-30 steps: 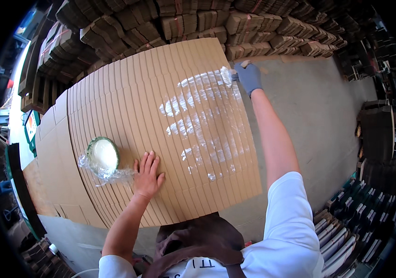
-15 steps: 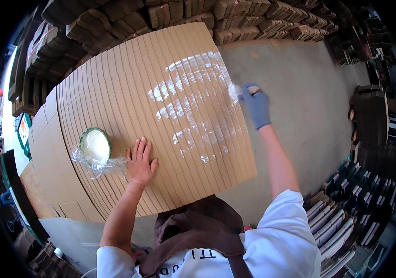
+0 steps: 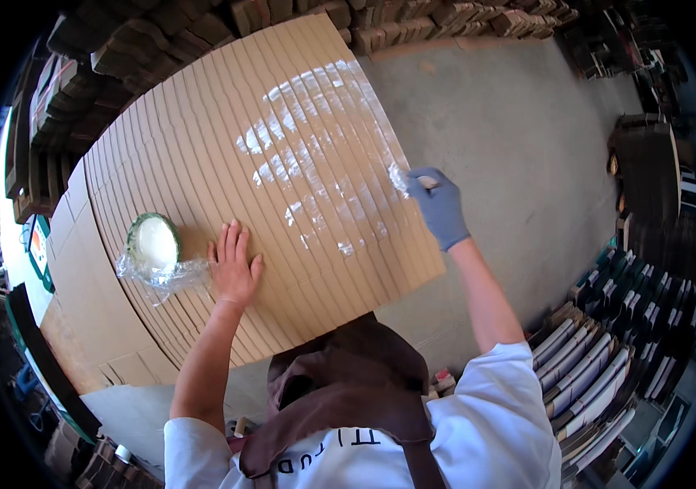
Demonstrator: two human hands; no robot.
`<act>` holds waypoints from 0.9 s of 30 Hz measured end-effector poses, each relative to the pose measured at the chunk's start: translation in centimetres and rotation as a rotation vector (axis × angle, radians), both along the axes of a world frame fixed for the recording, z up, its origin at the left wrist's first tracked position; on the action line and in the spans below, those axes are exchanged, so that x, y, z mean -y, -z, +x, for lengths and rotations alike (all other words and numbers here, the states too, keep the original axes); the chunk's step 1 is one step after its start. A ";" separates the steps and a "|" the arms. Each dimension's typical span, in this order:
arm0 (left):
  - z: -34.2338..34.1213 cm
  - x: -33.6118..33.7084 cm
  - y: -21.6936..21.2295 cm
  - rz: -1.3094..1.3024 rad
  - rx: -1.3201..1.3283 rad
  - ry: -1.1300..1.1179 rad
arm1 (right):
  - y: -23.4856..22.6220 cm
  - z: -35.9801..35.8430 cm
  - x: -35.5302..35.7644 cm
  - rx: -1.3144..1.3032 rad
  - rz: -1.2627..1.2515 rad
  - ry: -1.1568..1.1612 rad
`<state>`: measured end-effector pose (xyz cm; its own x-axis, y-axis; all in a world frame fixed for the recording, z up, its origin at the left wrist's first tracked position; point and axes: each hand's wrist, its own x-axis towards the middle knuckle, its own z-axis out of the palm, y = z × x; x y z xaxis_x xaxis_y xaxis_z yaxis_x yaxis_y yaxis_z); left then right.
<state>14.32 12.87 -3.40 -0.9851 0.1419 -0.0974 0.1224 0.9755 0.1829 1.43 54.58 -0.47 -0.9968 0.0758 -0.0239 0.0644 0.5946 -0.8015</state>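
Observation:
A fan of overlapping cardboard sheets [image 3: 201, 163] lies before me, their edges forming narrow strips. White paste [image 3: 315, 147] is smeared in streaks across the right part. In a blue-grey glove, my right hand [image 3: 441, 210] is closed round the handle of a brush [image 3: 399, 179], its paste-covered head at the sheets' right edge. My bare left hand [image 3: 235, 269] rests flat on the cardboard, fingers spread. Beside it stands a green-rimmed tub [image 3: 154, 243] of white paste, with crumpled clear plastic film [image 3: 165, 277] around its near side, close to my left fingers.
Tied stacks of brown cardboard [image 3: 140, 49] line the far side and far left. A grey concrete floor [image 3: 519, 163] stretches to the right. Rows of dark and white panels [image 3: 584, 375] stand at the near right.
My right hand and the brush have come nearer to me along the sheets' right edge. The whole view has shifted slightly. My left hand stays flat on the cardboard.

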 end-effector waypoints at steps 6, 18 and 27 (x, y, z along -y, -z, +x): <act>0.0 0.2 -0.2 -0.028 0.035 -0.026 | -2.1 -2.6 1.2 0.034 -0.098 0.106; -0.4 -0.5 -0.5 0.007 0.020 -0.001 | -0.4 2.8 -5.3 0.183 -0.196 0.133; -0.1 -0.2 -0.1 -0.009 0.006 -0.005 | -4.3 6.5 -7.0 0.105 0.213 -0.263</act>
<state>14.23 13.07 -3.32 -0.9852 0.1364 -0.1041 0.1168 0.9776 0.1751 7.89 61.55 3.81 -0.9758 -0.1693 -0.1384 -0.0381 0.7550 -0.6547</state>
